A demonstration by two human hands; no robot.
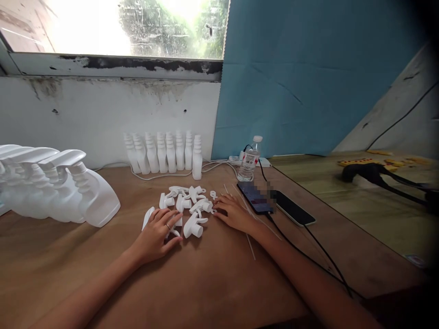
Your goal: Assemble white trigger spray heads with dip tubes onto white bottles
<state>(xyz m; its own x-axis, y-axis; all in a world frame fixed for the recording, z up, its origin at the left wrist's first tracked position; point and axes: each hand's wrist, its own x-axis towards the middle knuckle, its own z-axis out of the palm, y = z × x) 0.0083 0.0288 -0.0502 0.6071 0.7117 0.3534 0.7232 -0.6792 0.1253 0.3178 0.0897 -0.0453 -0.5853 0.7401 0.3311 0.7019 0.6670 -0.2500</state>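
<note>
A loose group of white trigger spray heads (195, 226) lies in the middle of the brown table. My left hand (158, 232) rests over the spray heads at the group's left side, fingers stretched out and partly covering them. At the right edge of the group is my right hand (235, 214), its fingers spread and the tips close to small white plastic rings (213, 195). Neither hand grips anything that I can see. Thin clear tubes (251, 246) lie beside and beneath my right hand and forearm.
White spray bottles (99, 196) with heads stand in a row at left. Several slim white bottles (170, 153) line the wall. A water bottle (249, 160), a phone (255, 198) and a black device (295, 208) with cables are at right. The table (192, 292) ends along its right edge.
</note>
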